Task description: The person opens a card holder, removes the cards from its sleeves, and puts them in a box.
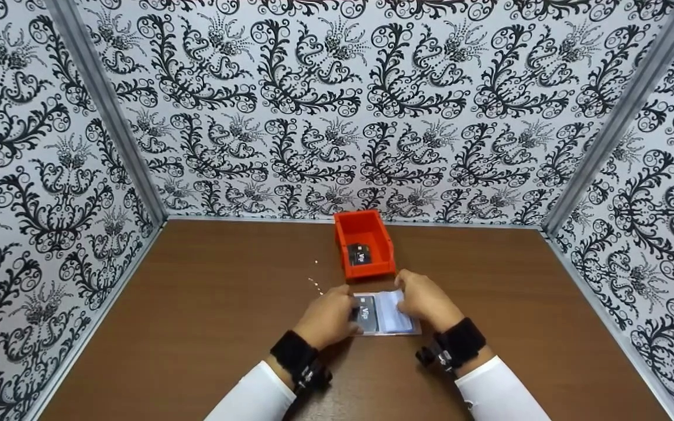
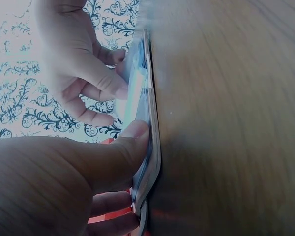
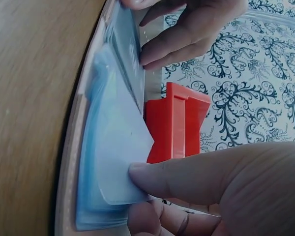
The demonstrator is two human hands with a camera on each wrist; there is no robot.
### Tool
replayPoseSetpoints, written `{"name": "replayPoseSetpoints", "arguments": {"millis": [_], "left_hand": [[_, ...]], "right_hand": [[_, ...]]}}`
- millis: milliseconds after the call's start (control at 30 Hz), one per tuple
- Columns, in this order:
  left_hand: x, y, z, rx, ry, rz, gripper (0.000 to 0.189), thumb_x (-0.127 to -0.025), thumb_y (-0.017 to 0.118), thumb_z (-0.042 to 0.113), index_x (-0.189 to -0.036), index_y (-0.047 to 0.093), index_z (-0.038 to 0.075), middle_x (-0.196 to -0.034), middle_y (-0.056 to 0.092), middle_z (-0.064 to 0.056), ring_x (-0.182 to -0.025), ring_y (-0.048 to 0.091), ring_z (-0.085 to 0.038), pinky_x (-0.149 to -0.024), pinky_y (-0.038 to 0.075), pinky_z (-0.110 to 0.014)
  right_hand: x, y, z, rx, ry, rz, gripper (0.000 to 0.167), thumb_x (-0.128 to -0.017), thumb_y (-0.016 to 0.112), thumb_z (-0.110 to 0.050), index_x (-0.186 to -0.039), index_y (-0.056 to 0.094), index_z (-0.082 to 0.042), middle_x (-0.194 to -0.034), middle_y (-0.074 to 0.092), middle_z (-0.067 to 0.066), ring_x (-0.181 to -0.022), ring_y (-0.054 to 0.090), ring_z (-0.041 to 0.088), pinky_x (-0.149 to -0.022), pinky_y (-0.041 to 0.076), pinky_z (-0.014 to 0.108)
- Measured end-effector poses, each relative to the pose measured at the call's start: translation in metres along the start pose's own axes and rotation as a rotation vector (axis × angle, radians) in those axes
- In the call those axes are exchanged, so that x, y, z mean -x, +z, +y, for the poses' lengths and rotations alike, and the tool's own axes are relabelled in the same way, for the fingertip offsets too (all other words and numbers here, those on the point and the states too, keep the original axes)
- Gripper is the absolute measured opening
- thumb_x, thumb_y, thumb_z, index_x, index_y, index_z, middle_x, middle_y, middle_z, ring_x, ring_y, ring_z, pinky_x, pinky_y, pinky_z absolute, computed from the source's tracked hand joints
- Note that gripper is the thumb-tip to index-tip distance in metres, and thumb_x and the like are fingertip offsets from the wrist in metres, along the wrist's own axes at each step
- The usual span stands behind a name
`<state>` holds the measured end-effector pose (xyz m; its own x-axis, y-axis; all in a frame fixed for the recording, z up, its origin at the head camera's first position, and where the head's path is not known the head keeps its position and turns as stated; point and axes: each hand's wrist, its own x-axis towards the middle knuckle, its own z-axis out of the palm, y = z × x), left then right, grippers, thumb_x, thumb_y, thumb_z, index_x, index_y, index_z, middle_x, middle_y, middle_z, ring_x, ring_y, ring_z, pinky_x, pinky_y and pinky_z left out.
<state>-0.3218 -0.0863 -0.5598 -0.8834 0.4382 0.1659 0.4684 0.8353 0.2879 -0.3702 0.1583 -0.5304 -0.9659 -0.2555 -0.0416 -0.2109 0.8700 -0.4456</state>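
Observation:
An open card holder (image 1: 395,334) with clear plastic sleeves lies on the table. A dark card marked "Vip" (image 1: 367,316) shows in its left half. My left hand (image 1: 328,316) grips the left edge of the holder; in the left wrist view the thumb (image 2: 136,132) presses on the sleeves while fingers curl at the far edge. With thumb and fingers, my right hand (image 1: 427,301) pinches a bluish clear sleeve (image 3: 120,147) on the right half. In the right wrist view that sleeve's corner is lifted a little from the stack.
Just beyond the holder stands an orange-red bin (image 1: 370,270), with another dark "Vip" card (image 1: 359,254) inside. Small pale specks (image 1: 315,285) show on the brown table (image 1: 226,304) left of the bin. Patterned panels (image 1: 337,105) enclose the table at the back and sides.

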Motion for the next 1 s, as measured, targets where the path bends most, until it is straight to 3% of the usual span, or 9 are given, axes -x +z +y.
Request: {"name": "replayPoseSetpoints", "arguments": {"millis": [300,433,533,633,767,1000], "left_hand": [[-0.002,-0.001,0.0,-0.011,0.0,0.002,0.034,-0.082,0.102,0.038,-0.102,0.084,0.017,-0.117,0.074,-0.006,-0.105,0.074,-0.026,-0.091,0.065,-0.047],[0.0,-0.001,0.0,-0.024,0.03,0.028,0.034,-0.082,0.102,0.037,-0.102,0.085,0.016,-0.115,0.074,-0.007,-0.103,0.074,-0.026,-0.09,0.065,-0.046],[0.002,-0.002,0.001,-0.031,0.056,0.051,0.034,-0.081,0.102,0.035,-0.103,0.085,0.015,-0.106,0.07,-0.004,-0.098,0.071,-0.023,-0.085,0.065,-0.043],[0.002,-0.002,0.001,-0.03,0.063,0.058,0.035,-0.081,0.102,0.034,-0.104,0.086,0.015,-0.102,0.066,-0.002,-0.095,0.069,-0.021,-0.082,0.064,-0.041],[0.002,-0.001,0.001,-0.02,0.053,0.054,0.035,-0.08,0.103,0.034,-0.104,0.085,0.014,-0.103,0.066,-0.002,-0.093,0.068,-0.021,-0.082,0.063,-0.041],[0.002,-0.001,0.001,0.013,0.032,0.05,0.036,-0.079,0.103,0.033,-0.102,0.085,0.013,-0.102,0.066,-0.001,-0.09,0.067,-0.02,-0.081,0.062,-0.041]], "right_hand": [[-0.002,0.0,0.004,-0.003,0.012,-0.014,0.04,-0.079,0.088,-0.004,-0.113,0.069,-0.006,-0.1,0.072,0.01,-0.087,0.064,0.026,-0.079,0.057,0.044],[-0.002,0.0,0.005,0.019,0.011,0.01,0.036,-0.076,0.091,-0.006,-0.1,0.064,-0.007,-0.089,0.064,0.006,-0.082,0.06,0.026,-0.072,0.048,0.038],[-0.001,-0.001,0.004,0.025,0.001,0.022,0.032,-0.074,0.088,-0.004,-0.086,0.059,-0.011,-0.08,0.055,0.003,-0.077,0.055,0.024,-0.067,0.04,0.034],[0.0,-0.002,-0.001,-0.017,-0.011,0.016,0.027,-0.075,0.079,0.0,-0.08,0.057,-0.014,-0.076,0.052,0.0,-0.072,0.053,0.021,-0.063,0.039,0.032],[0.001,-0.002,-0.008,-0.076,-0.053,0.03,0.019,-0.078,0.072,0.001,-0.081,0.061,-0.014,-0.077,0.055,0.001,-0.071,0.055,0.02,-0.063,0.042,0.032],[0.002,0.002,-0.016,-0.117,-0.087,0.011,0.014,-0.084,0.079,0.0,-0.092,0.071,-0.009,-0.083,0.066,0.003,-0.075,0.061,0.019,-0.066,0.05,0.033]]}}
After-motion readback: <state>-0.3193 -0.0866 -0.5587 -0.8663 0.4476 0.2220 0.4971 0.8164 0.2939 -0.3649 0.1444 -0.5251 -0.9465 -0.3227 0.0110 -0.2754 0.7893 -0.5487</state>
